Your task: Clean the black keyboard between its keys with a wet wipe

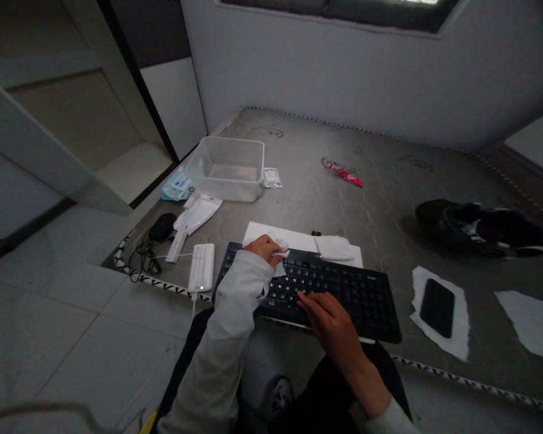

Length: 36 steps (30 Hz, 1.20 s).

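Left hand [266, 248] grips a white item [282, 254] at the keyboard [375, 301] rear; right hand [331, 322], loosely open, touches the keyboard's front keys.

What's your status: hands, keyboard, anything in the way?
Left hand pinching something white, over far side of keyboard. Right hand at its near side. Keyboard flat, keys up. Left sleeve hides part of its left end.

The keyboard [332, 282] looks matt plastic, the tub [224, 190] smooth translucent plastic, the floor [63, 313] faintly glossy tile.
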Available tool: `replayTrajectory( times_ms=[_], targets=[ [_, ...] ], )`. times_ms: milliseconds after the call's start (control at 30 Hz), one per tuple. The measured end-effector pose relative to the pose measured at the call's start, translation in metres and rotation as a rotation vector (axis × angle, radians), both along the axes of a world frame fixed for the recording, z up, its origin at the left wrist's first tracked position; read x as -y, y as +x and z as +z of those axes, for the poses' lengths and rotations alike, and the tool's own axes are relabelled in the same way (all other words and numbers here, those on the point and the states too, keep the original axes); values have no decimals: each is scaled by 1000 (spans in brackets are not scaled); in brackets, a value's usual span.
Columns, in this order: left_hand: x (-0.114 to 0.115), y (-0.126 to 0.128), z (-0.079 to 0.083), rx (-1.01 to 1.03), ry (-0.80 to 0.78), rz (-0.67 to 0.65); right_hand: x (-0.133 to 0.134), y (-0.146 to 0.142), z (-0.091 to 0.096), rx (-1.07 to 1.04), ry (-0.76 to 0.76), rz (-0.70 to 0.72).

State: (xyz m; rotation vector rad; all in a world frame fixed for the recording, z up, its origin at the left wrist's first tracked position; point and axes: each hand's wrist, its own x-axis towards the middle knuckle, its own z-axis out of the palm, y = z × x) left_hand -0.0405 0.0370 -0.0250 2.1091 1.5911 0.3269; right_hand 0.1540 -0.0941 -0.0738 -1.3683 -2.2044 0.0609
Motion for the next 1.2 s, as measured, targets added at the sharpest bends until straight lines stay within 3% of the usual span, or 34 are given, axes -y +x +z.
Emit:
replayTrajectory(
  times_ms=[400,833,1200],
  targets=[
    [-3,-3,-6,-1,5,-6,4,1,-1,94,77,66],
    [-5,-5,-9,12,14,-21,3,-5,-2,12,80,86],
    [-6,-4,-5,3,-23,-41,-1,-7,0,333,90,188]
  ],
)
